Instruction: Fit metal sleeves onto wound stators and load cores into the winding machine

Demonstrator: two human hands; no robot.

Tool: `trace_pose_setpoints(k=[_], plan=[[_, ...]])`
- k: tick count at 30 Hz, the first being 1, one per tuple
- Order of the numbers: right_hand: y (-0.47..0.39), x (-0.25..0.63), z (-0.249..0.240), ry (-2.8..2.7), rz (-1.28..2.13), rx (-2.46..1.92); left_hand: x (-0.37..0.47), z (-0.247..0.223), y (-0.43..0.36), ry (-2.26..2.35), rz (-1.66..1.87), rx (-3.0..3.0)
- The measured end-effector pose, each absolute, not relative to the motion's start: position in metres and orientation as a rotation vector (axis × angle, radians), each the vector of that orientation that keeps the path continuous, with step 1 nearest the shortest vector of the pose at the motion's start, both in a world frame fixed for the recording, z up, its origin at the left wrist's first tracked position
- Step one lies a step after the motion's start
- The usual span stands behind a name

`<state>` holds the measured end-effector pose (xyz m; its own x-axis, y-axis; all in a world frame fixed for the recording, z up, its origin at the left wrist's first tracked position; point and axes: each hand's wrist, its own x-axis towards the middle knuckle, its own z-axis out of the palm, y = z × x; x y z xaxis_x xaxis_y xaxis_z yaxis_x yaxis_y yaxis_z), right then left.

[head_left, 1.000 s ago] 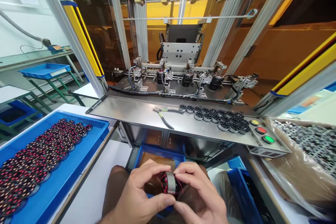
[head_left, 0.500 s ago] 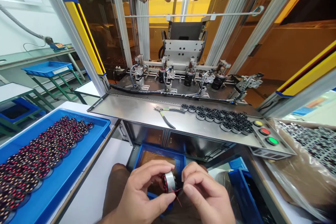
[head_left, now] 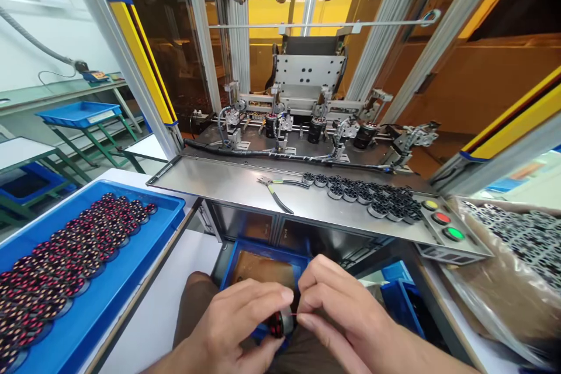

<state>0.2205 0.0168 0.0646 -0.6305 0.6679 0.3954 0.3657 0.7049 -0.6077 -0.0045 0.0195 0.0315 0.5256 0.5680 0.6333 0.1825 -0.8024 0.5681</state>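
Observation:
Between thumb and fingers, my left hand [head_left: 239,327] grips a motor stator [head_left: 284,322], a short round part with a silvery rim and dark red windings. A thin red wire [head_left: 294,314] runs from the stator to my right hand [head_left: 333,310], whose thumb and forefinger are pinched on it. Both hands are close together above my lap. My left fingers cover part of the stator. Beyond the hands, cutting pliers [head_left: 277,188] with green-and-black handles lie on the metal ledge [head_left: 210,178].
Several black-and-silver cores [head_left: 372,198] sit on the ledge, beside a button box [head_left: 456,245]. A blue tray [head_left: 175,210] of wound stators stands left. A winding machine [head_left: 307,79] rises ahead. A bagged carton [head_left: 495,292] is at right, and a blue bin [head_left: 232,263] lies below.
My right hand has shifted left, nearer the stator, and the wire now runs straight between them. The stator has turned slightly and sits lower. The machine's white plate has tilted.

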Motion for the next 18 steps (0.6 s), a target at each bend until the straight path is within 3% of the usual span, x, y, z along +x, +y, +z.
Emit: trace_pose_setpoints(k=[4,14,18], plan=[[0.022,0.238,0.070,-2.545,0.450,-0.737,-0.013,0.035,0.020,0.532,1.097,2.250],[0.008,0.203,0.081,-2.602,0.143,-0.717,-0.012,0.035,0.012,0.754,1.236,2.180],[0.019,0.206,0.083,-2.715,0.184,-0.655,-0.026,0.032,0.012,0.759,1.194,2.011]])
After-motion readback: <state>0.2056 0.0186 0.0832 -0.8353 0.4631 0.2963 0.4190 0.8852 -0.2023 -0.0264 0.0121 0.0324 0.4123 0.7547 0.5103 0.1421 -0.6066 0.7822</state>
